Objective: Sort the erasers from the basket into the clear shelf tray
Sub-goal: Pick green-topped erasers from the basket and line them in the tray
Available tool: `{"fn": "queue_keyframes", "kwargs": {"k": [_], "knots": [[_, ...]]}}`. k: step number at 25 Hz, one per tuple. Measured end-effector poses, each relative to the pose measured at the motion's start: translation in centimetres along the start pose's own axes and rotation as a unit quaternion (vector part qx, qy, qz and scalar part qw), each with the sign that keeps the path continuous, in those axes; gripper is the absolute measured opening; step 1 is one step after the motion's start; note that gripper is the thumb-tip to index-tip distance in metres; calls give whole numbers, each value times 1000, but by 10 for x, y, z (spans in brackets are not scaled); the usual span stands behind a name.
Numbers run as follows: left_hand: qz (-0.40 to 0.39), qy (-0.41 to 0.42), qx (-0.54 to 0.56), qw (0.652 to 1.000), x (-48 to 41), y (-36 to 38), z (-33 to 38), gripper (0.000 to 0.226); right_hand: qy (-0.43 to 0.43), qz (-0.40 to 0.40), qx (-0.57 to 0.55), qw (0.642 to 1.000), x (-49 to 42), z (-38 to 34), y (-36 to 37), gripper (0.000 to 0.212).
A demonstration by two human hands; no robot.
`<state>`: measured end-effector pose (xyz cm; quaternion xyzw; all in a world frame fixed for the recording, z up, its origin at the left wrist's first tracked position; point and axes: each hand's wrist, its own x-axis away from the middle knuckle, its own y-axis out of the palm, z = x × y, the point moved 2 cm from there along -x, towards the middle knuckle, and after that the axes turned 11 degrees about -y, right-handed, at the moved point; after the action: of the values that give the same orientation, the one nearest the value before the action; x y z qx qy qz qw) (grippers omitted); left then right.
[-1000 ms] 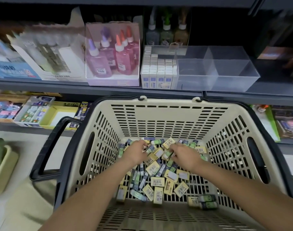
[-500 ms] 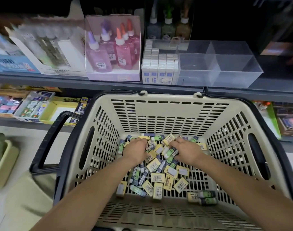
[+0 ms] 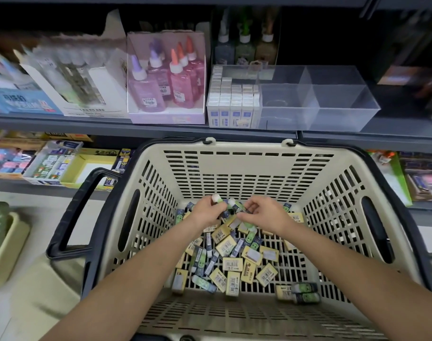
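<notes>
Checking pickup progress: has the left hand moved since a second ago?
Yes: left hand rose slightly toward the basket far wall, now gripping a green eraser.

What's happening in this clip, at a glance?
A person reaches with both hands into a beige basket that holds a pile of loose erasers. The left hand grips a green eraser, and the right hand seems to pinch a second green eraser beside it. On the shelf above, the clear tray holds white boxes in its left end, with no green or yellow erasers in it yet.
</notes>
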<state>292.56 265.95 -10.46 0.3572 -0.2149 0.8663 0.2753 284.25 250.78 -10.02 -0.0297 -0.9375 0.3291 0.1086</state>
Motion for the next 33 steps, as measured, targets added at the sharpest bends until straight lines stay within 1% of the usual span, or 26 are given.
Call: {"fn": "queue_keyframes", "kwargs": {"k": [1,3,5,7,9,11,12,13,15,17,19,22,24,25,26,28,30,32,33], "knots": [[-44,-21,58,997,4,4,0,6,2,8,-21,1000,0,-5,3,23],[-118,-43,136,983,10,11,1,15,-3,17,-48,999,0,-14,7,18],[-167,-49,192,966,13,13,2,23,-12,28,-61,998,1,-20,6,15],[-197,-49,222,954,15,13,2,33,-17,19,-74,997,2,-23,5,21],[-203,-46,220,953,15,13,2,36,-15,-14,-89,996,3,-27,4,26],[-192,-45,204,959,15,12,2,31,6,-43,-120,992,1,-34,-3,21],[-184,-49,202,961,14,10,2,30,13,-42,-136,990,0,-36,-9,17],[-175,-53,201,963,12,7,2,31,13,-25,-147,989,-2,-37,-17,14],[-167,-60,204,963,8,1,3,32,7,37,-169,985,-4,-36,-32,11],[-184,-74,216,956,7,-2,3,27,-1,83,-199,977,-3,-35,-39,10],[-217,-97,223,946,10,0,3,23,-23,96,-216,972,-2,-36,-34,16],[-264,-92,252,927,14,4,3,29,-67,65,-213,973,1,-41,-18,28],[-252,-71,266,927,15,3,4,32,-87,12,-181,979,4,-40,-9,25],[-232,-62,266,934,14,1,3,37,-90,-10,-190,978,5,-39,-7,23],[-207,-60,263,940,12,-1,3,42,-86,-17,-220,972,5,-37,-7,21],[-174,-68,259,948,10,-3,2,41,-62,1,-269,961,3,-35,-8,20],[-183,-78,252,947,9,0,2,36,-41,24,-235,971,2,-33,-8,20],[-195,-86,248,945,11,4,1,34,-32,15,-181,983,2,-32,-6,28],[-202,-84,244,945,12,4,1,33,-33,4,-173,984,2,-33,-5,31]]}}
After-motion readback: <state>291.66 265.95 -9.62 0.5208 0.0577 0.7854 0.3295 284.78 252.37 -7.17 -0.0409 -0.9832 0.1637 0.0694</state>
